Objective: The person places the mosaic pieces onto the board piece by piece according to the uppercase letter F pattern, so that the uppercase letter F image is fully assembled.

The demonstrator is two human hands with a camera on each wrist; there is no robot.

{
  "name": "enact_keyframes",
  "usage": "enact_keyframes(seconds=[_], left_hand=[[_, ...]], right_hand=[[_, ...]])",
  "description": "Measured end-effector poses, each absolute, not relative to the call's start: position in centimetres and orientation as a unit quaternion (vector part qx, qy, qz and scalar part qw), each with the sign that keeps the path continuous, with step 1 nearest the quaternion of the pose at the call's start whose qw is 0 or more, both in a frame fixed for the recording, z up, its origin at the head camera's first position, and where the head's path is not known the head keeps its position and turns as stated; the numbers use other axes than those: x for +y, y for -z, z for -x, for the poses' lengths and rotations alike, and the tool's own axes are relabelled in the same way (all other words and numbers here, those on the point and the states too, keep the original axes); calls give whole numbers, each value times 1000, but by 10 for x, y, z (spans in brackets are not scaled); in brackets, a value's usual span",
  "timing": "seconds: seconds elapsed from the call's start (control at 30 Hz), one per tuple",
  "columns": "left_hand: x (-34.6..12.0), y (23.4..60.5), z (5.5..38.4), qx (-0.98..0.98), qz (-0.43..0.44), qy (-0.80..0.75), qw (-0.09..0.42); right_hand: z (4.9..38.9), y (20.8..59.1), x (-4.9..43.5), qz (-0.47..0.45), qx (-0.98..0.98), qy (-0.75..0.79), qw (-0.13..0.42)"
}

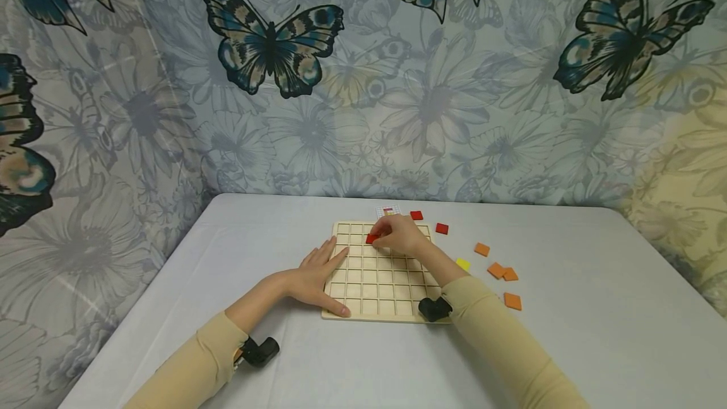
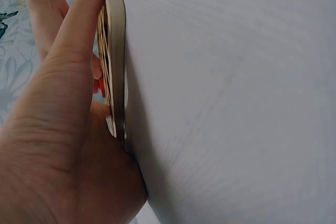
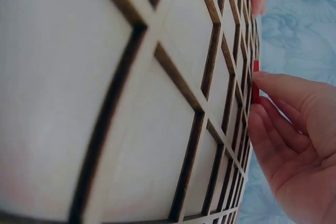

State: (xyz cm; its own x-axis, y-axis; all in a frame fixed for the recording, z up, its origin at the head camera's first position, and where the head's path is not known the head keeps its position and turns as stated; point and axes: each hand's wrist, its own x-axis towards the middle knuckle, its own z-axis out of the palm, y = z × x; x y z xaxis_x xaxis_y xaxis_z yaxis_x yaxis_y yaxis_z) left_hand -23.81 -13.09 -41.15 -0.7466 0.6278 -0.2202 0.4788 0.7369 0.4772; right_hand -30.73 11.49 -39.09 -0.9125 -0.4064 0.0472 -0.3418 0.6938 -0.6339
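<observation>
A light wooden board (image 1: 358,292) with a grid of square cells lies on the white table. Toward its far side my right hand (image 1: 399,235) pinches a red square tile (image 1: 372,239) between thumb and fingers, right over the cells. In the right wrist view the red tile (image 3: 256,82) stands out thin and edge-on at the grid, held by the fingertips. My left hand (image 1: 312,279) rests with spread, straight fingers on the board's left edge, thumb along the near left corner. In the left wrist view the left hand (image 2: 68,114) lies along the board's side (image 2: 116,51).
Behind the board lies a small printed pattern card (image 1: 388,211). Red tiles (image 1: 442,228) lie off the far right corner. Several orange tiles (image 1: 513,301) are scattered to the right, and a yellow tile (image 1: 462,264) sits beside my right forearm. A butterfly-patterned cloth (image 1: 318,144) hangs behind the table.
</observation>
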Motion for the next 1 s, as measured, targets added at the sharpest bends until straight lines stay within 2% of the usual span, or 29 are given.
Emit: enact_keyframes(seconds=[0.37,1.0], left_hand=[[-131,412,238,913,-303,-198,186],[-130,410,238,913,-302,-199,191]], right_hand=[[309,396,113,223,914,338,29],[306,395,116,211,907,360,53]])
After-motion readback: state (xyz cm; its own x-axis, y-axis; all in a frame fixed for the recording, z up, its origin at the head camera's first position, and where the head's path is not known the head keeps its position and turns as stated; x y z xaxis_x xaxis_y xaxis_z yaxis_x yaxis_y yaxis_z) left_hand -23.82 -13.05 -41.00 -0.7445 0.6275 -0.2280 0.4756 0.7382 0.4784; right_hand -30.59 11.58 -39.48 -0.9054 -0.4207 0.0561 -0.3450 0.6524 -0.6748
